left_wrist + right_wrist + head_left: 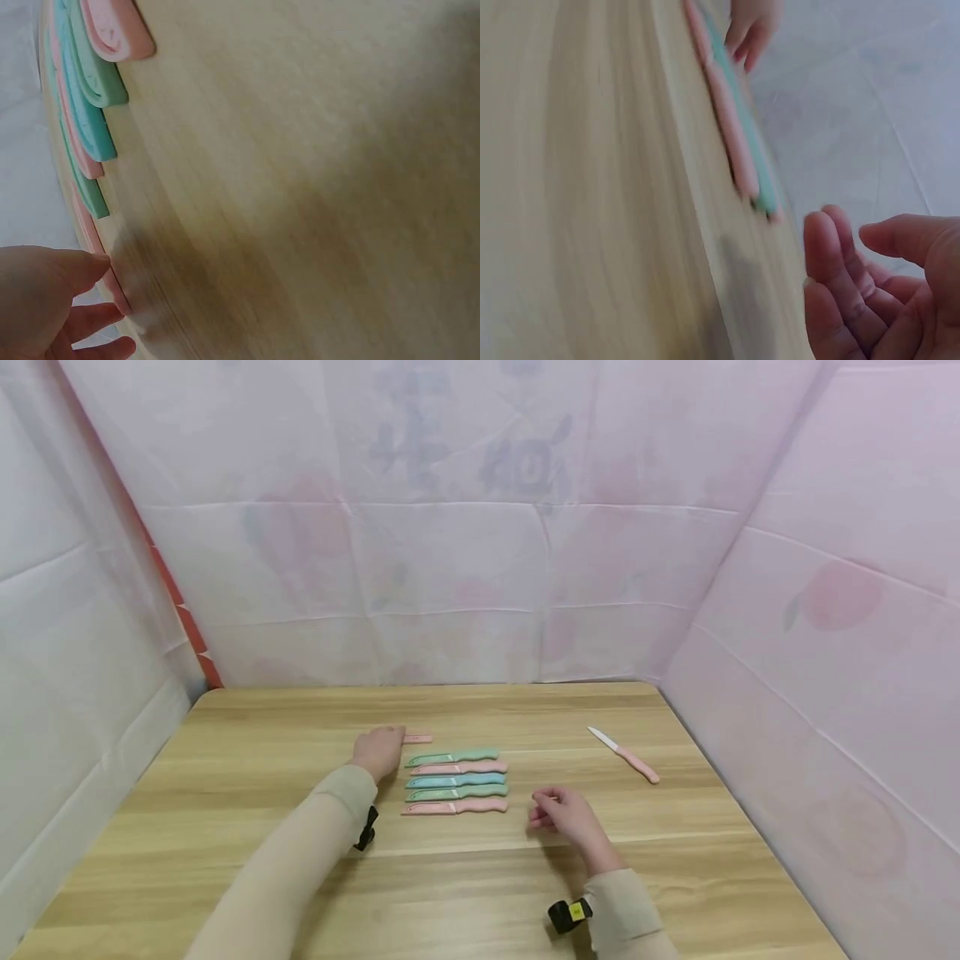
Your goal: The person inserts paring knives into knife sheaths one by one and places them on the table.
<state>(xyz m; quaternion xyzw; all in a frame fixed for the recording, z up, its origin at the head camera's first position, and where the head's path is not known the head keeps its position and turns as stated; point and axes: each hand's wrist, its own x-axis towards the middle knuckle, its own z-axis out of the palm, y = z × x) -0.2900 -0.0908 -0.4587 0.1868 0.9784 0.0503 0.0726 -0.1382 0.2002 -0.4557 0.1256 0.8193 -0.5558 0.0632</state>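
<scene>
My left hand [378,752] pinches the end of a pink knife sheath [418,739] lying on the table; in the left wrist view the thumb and a finger sit on either side of that sheath [88,226]. Beside it lies a row of several sheathed paring knives with green, pink and blue handles, the nearest being a pink sheathed knife [480,807]. My right hand [564,818] hovers to the right of the row, fingers loosely curled, holding nothing. Farther right lies a bare pink-handled paring knife [636,763], its blade pointing to the back left.
The wooden table [465,877] has white printed sheets hung behind it and on both sides, the back sheet [450,568] meeting its far edge. Dark straps with cameras sit on both wrists, the right camera [564,915] close above the tabletop.
</scene>
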